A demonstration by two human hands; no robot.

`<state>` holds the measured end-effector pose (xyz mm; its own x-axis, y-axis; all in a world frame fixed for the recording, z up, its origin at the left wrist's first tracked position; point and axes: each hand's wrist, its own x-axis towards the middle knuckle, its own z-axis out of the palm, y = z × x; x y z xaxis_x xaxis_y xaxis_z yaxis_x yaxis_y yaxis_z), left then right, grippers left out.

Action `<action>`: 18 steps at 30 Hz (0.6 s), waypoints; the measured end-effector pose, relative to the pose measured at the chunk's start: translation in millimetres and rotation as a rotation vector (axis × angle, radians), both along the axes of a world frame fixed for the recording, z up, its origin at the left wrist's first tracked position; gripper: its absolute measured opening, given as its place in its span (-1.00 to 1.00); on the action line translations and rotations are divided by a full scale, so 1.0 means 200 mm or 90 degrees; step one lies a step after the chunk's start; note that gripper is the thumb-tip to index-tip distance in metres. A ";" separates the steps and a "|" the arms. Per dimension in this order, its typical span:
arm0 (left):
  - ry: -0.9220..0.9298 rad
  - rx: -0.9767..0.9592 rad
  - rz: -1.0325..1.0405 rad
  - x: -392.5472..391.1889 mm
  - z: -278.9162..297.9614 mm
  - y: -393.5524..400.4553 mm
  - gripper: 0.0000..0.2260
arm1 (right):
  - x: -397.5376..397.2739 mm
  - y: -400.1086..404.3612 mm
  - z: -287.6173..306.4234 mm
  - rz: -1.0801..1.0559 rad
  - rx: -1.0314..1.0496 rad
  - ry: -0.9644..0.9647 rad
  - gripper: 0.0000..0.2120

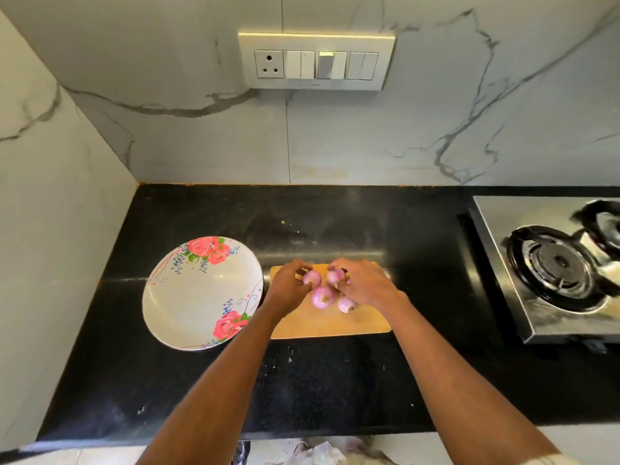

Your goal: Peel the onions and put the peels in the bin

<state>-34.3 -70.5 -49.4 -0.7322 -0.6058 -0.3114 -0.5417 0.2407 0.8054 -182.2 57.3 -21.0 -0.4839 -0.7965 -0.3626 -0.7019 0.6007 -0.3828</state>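
Left hand (289, 286) reaches over the left part of the wooden cutting board (330, 322), fingers curled round the upper-left onion (312, 277); thumb and fingertips touch its sides. Right hand (364, 283) reaches in from the other side, fingers curled over the upper-right onion (335, 275), which shows only partly under the fingertips. Four onions lie on the board in a close cluster, all peeled, skin pale pink-purple and glossy. Lower-centre onion (323, 297) sits between the two hands, root end facing the camera, not gripped; whether either hand touches it cannot be told. Lower-right onion (346, 304) lies just beside the heel of the right hand, partly hidden by it. Board rests on a black stone counter (335, 380), long edge parallel to the wall. White plate with red rose print (188, 297) sits on the counter just beside the board's left edge; whether they touch cannot be told. Steel gas stove (550, 263) stands at the right, well apart from the board. Switch panel (316, 60) is mounted on the marble wall above. Pale crumpled material (322, 453) is visible below the counter edge, too blurred to identify.
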 end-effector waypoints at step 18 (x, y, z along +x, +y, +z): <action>-0.046 -0.001 0.045 0.03 0.05 0.02 -0.71 | 0.03 0.03 0.01 -0.061 -0.092 -0.023 -0.62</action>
